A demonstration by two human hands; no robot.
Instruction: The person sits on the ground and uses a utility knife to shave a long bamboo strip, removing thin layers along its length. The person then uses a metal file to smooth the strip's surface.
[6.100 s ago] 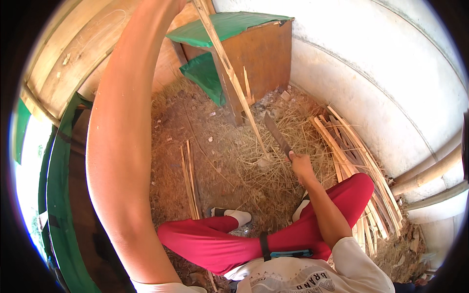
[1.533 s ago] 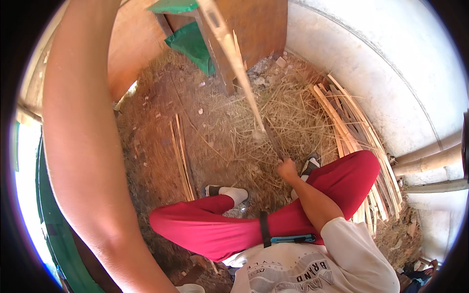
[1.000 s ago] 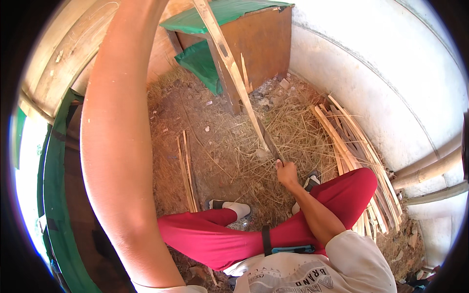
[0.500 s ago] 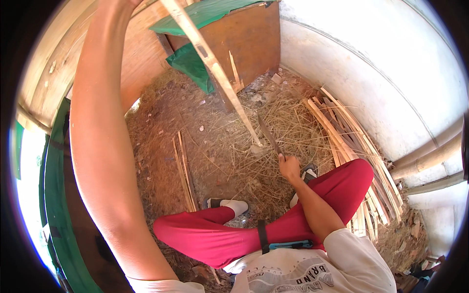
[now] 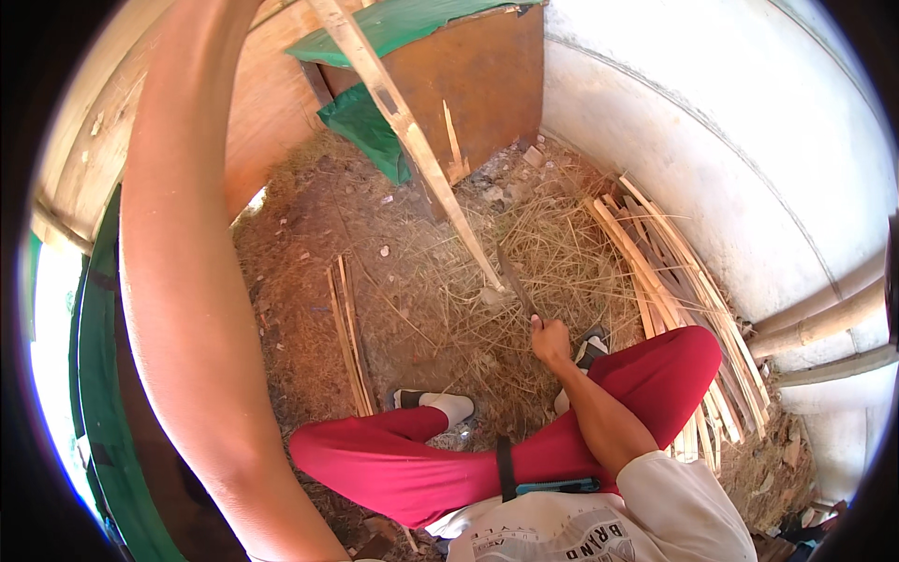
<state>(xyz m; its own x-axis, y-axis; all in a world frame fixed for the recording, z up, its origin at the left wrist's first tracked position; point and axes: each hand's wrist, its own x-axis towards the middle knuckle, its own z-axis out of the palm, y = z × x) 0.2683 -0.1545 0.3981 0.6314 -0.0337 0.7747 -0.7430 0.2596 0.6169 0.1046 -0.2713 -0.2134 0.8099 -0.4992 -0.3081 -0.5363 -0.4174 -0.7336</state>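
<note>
Near the picture's centre, the right hand [image 5: 551,339] grips a dark blade [image 5: 517,285] beside a long bamboo slat [image 5: 412,140].

Fingers are closed round the blade's handle; the blade points toward 11 o'clock, its tip just beside the slat's lower end on the straw-covered ground [image 5: 440,281]. From there the slat rises toward 11 o'clock. The left forearm [image 5: 187,281] reaches up past the top edge, so the left hand's grip cannot be told. Split bamboo strips [image 5: 674,281] lie at 3 o'clock along the wall.

A rough bamboo-working corner — dirt floor [image 5: 309,281] strewn with shavings, split bamboo strips [image 5: 674,281] stacked against a plastered wall [image 5: 712,122].
</note>
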